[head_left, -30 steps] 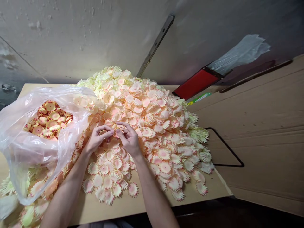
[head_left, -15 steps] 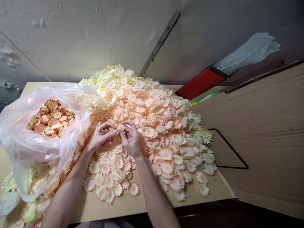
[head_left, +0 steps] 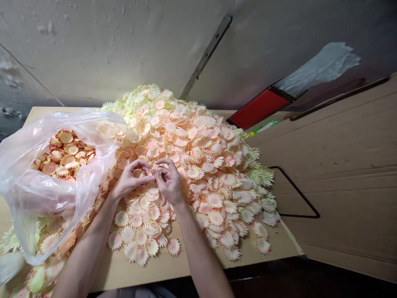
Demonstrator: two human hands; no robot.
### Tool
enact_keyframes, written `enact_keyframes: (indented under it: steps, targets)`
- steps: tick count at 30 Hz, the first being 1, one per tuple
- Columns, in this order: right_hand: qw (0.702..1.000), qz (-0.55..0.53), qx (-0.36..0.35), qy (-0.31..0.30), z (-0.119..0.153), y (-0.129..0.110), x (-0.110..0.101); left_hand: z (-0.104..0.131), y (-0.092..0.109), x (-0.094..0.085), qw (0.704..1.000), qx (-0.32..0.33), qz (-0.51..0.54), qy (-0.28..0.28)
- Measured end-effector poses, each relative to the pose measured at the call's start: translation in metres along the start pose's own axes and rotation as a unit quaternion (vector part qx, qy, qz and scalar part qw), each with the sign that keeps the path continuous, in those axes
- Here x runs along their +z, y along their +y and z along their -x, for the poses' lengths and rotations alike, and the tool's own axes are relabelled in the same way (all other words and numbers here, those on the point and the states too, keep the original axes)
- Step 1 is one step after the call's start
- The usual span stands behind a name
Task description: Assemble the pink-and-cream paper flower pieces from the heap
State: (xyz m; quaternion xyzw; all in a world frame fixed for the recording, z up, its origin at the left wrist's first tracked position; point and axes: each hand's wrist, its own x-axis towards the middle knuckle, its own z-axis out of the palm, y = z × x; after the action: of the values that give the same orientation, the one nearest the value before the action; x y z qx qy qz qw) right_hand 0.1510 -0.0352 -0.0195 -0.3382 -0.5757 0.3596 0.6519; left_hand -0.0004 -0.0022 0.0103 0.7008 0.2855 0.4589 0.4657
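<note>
Flowers (head_left: 194,171), massed toward 1 o'clock, are apparently being worked by the left hand (head_left: 127,181) and right hand (head_left: 170,184); whether either grip pinches one cannot be told, and steady handling is called for next.

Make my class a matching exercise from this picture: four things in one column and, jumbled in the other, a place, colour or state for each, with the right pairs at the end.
Things
1. Plastic bag
2. Red box
3. Cardboard
4. Flower heap

Descriptions
A. Brown, along the right of the picture
B. Spread over the table, partly beneath the left hand and right hand
C. Open, with red-edged flowers inside
D. Has see-through wrapping sticking out

Pairs: 1-C, 2-D, 3-A, 4-B
</note>
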Motion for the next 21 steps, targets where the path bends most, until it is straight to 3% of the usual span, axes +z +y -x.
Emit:
enact_keyframes:
  steps: [6,12,21]
  targets:
    - [1.0,0.013,0.01,0.005,0.0002,0.0028,0.0003,-0.0001,-0.0035,-0.0018,1.0,-0.013,0.005,-0.003]
    - [1.0,0.014,-0.021,0.015,-0.003,0.0012,-0.0027,0.0005,-0.0043,-0.0021,0.997,-0.023,-0.003,0.08]
    - [1.0,0.006,-0.011,0.022,-0.0046,0.0013,-0.0079,0.0027,-0.0032,-0.0008,0.997,-0.024,0.004,0.079]
